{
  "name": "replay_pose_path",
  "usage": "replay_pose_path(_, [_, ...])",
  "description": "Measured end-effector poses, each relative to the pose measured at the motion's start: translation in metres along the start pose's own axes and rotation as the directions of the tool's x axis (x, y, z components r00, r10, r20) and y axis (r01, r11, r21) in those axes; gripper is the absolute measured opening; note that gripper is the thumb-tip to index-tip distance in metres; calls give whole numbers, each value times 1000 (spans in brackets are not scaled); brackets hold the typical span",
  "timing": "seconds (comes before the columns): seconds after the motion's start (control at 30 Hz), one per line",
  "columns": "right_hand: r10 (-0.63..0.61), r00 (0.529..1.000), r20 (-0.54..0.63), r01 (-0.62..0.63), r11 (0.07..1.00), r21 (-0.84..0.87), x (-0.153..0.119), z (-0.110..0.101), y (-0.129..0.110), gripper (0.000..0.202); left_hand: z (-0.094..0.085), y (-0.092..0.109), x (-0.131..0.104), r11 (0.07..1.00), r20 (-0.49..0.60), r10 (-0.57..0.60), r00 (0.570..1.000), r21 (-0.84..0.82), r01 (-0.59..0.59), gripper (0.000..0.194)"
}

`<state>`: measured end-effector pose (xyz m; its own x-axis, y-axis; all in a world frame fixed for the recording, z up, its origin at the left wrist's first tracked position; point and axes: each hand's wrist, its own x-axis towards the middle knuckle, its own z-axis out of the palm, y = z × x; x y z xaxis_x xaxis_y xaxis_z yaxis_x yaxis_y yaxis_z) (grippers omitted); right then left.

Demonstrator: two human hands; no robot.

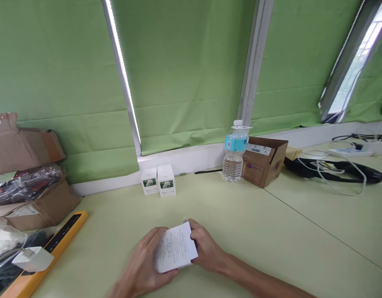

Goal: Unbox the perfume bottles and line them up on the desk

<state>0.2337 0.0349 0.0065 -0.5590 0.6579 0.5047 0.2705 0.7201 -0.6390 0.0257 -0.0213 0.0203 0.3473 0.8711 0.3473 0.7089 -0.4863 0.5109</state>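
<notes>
A white box (175, 248) with small grey print on its upper face is held low over the table, at the bottom centre of the head view. My left hand (146, 263) wraps round its left side, thumb along the near edge. On the right end, my right hand (206, 247) grips the box with bent fingers near its far corner. Beyond them, two small white boxes with flower pictures, one on the left (150, 182) and one on the right (166, 181), stand side by side near the wall.
A water bottle (233, 155) and an open brown carton (263, 163) stand at the back right. Farther right lie a black curved object (369, 174) and white cables. Brown boxes (51, 205) and an orange power strip (62, 244) occupy the left. Green blinds (184, 74) hang behind.
</notes>
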Motion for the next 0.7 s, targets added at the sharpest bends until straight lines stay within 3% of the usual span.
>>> replay_pose_path(0.17, [-17, 1000, 14, 18, 998, -53, 4, -4, 0, 18, 0, -4, 2, 1000, 5, -21, 1000, -8, 21, 69])
replay_pose_path(0.37, [15, 997, 73, -6, 992, -123, 15, -23, -2, 9, 2, -18, 3, 999, -24, -25, 999, 35, 26, 77])
replay_pose_path(0.7, [-70, 994, 86, 92, 955, -283, 27, -40, -13, 14, -3, -14, 7, 997, -13, -80, 997, -7, 79, 76])
